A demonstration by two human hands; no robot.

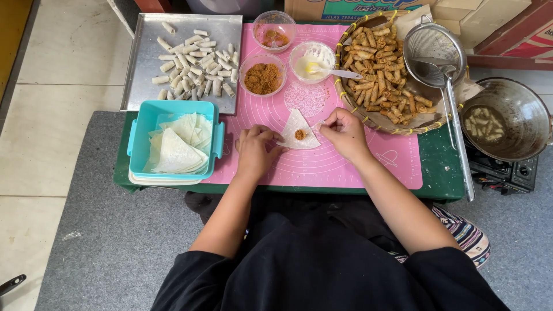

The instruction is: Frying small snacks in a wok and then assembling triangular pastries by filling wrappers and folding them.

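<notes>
Wrapper [299,128], a thin white wedge of pastry skin, lies flat on the pink mat [345,164] at the middle of the low green table [440,173], with a small dab of brown filling [300,135] sitting on it near its lower edge. Your left hand [254,151] rests at the wrapper's 9 o'clock, fingertips pressing its corner down; your right hand [344,133] sits at its 3 o'clock, pinching the opposite corner between thumb and fingers. Neither hand is clenched.

Judging by how thin the skin looks, a sharp tug from your right hand could tear it, and the filling could slide off the edge if that corner lifts too steeply. Uneven pull between your two hands would likely skew the fold.

At 9 o'clock from the wrapper stands a teal box [138,144] stacked with more skins. At 11 o'clock a metal tray [138,69] holds pale uncooked rolls. At 12 o'clock are three clear bowls: brown filling [262,75], a white paste with a spoon [311,60], and a nearly empty one [274,30]. At 2 o'clock a woven basket [345,95] of golden fried rolls sits close to your right wrist, with a mesh skimmer [433,46] resting across it, its long handle running down the table's right side. At 3 o'clock, well apart, a wok [527,115] with oil sits on a burner [507,173].
</notes>
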